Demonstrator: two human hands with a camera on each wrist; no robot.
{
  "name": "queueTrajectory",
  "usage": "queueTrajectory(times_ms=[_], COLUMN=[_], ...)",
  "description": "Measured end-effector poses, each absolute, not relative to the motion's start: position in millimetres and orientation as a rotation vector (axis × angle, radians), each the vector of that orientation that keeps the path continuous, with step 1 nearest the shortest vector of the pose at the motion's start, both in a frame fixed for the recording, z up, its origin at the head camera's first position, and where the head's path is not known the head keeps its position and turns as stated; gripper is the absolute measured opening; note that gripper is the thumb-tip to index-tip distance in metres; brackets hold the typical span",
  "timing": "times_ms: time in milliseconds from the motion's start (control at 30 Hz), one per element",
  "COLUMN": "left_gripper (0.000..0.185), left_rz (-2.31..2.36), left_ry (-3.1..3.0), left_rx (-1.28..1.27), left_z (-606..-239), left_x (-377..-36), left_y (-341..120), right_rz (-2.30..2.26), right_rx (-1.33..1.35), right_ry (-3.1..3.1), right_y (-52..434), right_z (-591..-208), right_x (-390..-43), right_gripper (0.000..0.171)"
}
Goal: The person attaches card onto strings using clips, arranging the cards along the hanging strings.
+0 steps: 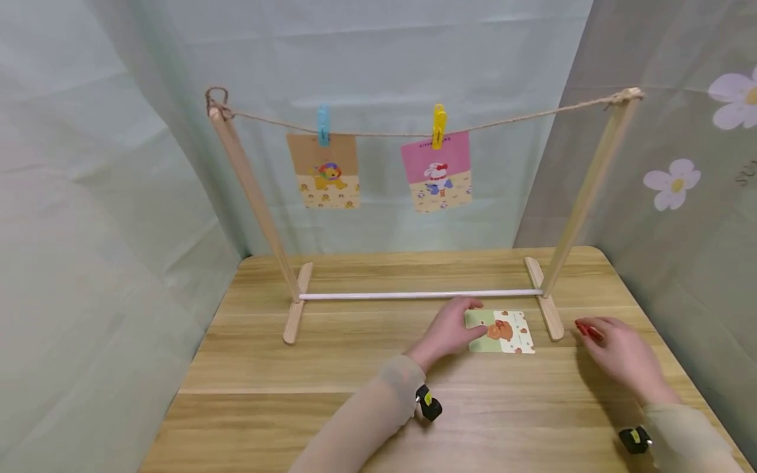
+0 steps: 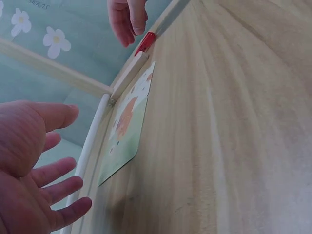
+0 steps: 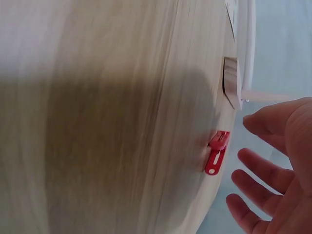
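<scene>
A green and white card [image 1: 506,332] with an orange bear lies flat on the wooden table [image 1: 331,368], just in front of the rack's right foot. My left hand [image 1: 452,328] hovers at the card's left edge; in the left wrist view its fingers [image 2: 58,170] are spread and hold nothing, with the card [image 2: 127,126] below them. A red clothes peg [image 1: 588,330] lies on the table right of the rack foot. My right hand [image 1: 615,348] is beside it, with straight fingers [image 3: 258,168] a little off the peg [image 3: 217,152].
A wooden rack [image 1: 254,197] with a white crossbar [image 1: 414,295] stands across the table's back. On its twine hang a brown lion card [image 1: 324,171] under a blue peg [image 1: 322,123] and a pink card [image 1: 437,169] under a yellow peg [image 1: 439,125]. Curtains close in three sides.
</scene>
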State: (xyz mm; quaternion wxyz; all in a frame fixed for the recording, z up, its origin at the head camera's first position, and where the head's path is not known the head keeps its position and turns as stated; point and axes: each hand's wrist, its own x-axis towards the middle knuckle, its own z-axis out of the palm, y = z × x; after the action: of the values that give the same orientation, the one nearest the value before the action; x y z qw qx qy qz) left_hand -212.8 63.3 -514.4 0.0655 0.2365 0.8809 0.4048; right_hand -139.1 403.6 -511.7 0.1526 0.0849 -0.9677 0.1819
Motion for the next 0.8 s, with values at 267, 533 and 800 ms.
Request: queueTrajectory(times_ms=[267, 533, 800], left_gripper=[0.052, 0.058, 0.075], left_rz=[1.073, 0.765, 0.584], left_ry=[2.709, 2.84, 2.854], left_rx=[0.752, 0.816, 0.766], left_z=[-519.0, -518.4, -520.3], left_x=[-212.2, -215.3, -217.3], left_y=[67.6, 81.7, 90.0], right_rz=[0.489, 0.464, 0.456], right_rx=[0.171, 0.105, 0.037], right_ry=[-2.847, -2.9, -3.004], right_y=[412.8, 412.6, 414.1], right_z=[-511.1, -505.8, -503.1], right_x=[-137.8, -140.7, -141.6], right_gripper=[0.036, 0.044, 0.058])
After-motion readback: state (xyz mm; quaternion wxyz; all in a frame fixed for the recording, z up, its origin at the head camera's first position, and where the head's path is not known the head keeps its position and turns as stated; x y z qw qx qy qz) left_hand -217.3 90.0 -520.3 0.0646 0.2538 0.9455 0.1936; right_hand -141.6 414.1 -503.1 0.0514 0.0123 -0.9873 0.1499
